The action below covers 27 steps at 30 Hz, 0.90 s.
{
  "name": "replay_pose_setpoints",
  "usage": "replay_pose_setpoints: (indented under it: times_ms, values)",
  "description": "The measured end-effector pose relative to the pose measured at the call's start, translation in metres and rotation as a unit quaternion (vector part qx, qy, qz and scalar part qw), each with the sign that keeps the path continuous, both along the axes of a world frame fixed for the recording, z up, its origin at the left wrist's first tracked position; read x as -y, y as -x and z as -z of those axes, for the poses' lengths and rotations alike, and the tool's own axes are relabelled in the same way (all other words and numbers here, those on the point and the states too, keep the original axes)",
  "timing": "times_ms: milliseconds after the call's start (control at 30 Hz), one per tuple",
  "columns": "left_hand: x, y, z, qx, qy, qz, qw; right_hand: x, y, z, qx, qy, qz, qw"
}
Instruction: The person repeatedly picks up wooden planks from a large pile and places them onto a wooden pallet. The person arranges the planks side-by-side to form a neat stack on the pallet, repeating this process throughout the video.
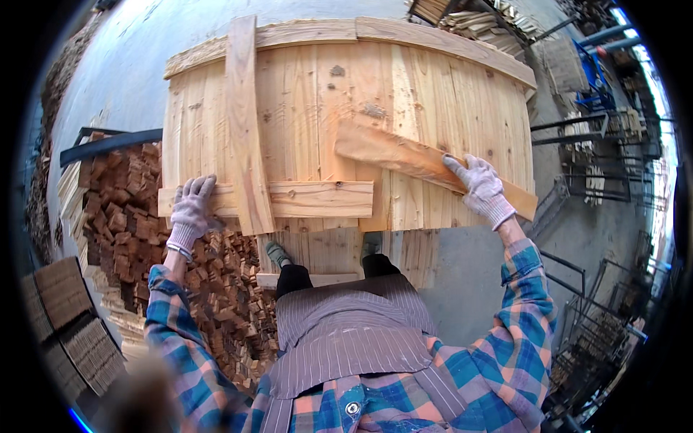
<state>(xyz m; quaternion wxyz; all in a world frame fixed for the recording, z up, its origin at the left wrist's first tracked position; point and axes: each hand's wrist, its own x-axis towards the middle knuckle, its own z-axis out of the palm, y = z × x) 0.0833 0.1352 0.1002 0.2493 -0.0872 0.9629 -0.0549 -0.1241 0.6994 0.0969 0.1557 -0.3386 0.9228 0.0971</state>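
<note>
A large panel of pale wooden planks (303,108) lies flat in front of me. My left hand (191,206), in a greyish glove, grips the left end of a short wooden board (325,199) along the panel's near edge. Across that board and the panel's left part lies an upright wooden strip (244,123). My right hand (479,189), gloved too, holds a slanted, rough-edged board (393,153) by its right part, thumb on top. That board lies over the panel's right half. Two boards, a left one (303,32) and a right one (447,49), run along the far edge.
Reddish-brown wood blocks (123,216) are heaped at the left, beside a dark metal bar (108,146). Below the panel, more planks (325,250) lie under my feet. Metal racks (599,180) stand at the right. Stacked slatted wood (65,296) sits lower left.
</note>
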Motion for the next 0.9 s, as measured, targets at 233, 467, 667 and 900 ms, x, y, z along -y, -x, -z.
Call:
replay_pose_setpoints:
  times_ms: [233,467,667,900]
  values:
    - [0.010,0.005,0.004,-0.057,-0.040,0.009,0.998,-0.030,0.012,0.017,-0.075,-0.009,0.002,0.997]
    - [0.024,-0.008,0.013,-0.044,-0.067,-0.013,0.997,-0.031,0.012,0.040,-0.105,0.076,-0.019,0.991]
    - [-0.024,0.062,0.003,-0.266,-0.441,-0.345,0.785,-0.031,0.016,0.013,0.008,-0.018,0.044,0.999]
    - [-0.131,0.122,0.026,-0.376,-0.131,-0.289,0.871,-0.033,0.021,0.010,0.006,0.027,0.016,1.000]
